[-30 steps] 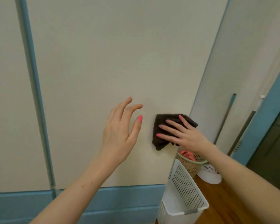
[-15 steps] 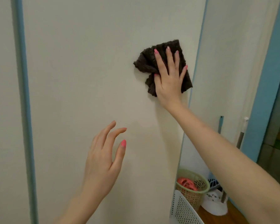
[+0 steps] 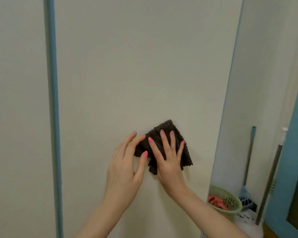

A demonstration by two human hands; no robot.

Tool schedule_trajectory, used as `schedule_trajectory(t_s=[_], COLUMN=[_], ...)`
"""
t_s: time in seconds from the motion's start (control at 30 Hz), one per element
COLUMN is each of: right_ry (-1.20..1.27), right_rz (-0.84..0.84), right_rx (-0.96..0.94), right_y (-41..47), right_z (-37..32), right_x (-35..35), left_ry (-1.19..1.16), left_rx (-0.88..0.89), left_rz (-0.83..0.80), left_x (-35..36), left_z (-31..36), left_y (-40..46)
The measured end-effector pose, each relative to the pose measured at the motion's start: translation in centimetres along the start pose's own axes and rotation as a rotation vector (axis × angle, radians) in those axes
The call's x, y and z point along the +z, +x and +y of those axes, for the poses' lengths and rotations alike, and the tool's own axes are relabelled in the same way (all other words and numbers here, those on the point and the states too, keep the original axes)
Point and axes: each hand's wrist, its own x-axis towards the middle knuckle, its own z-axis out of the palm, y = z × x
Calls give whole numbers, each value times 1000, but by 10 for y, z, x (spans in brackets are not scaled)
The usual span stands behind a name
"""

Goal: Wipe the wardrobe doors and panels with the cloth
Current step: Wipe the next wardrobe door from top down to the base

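Now my right hand [image 3: 167,160] lies flat with fingers spread over the dark cloth [image 3: 167,133], pressing it against the cream wardrobe door [image 3: 136,66] low and toward its right edge. My left hand [image 3: 126,167] is beside it, fingers loosely parted, thumb and fingertips at the cloth's left edge; whether they actually pinch it, I cannot quite tell. A green basket [image 3: 230,201] sits lower right.
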Motion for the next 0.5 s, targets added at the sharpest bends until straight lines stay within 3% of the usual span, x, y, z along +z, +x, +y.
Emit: schedule_trajectory(t_s=[0.23,0.37,0.5], right_ry=[174,133,77], right_rz=[208,175,127], right_rx=[135,91,105], right_y=[127,197,256], right_z=[-3,5,19], right_x=[-42,-77,-114], left_ry=[-81,-144,-146], left_rx=[-8,-5,4], left_rz=[28,95,46], left_x=[-34,-59,-86], left_z=[41,82,124], left_y=[116,190,255])
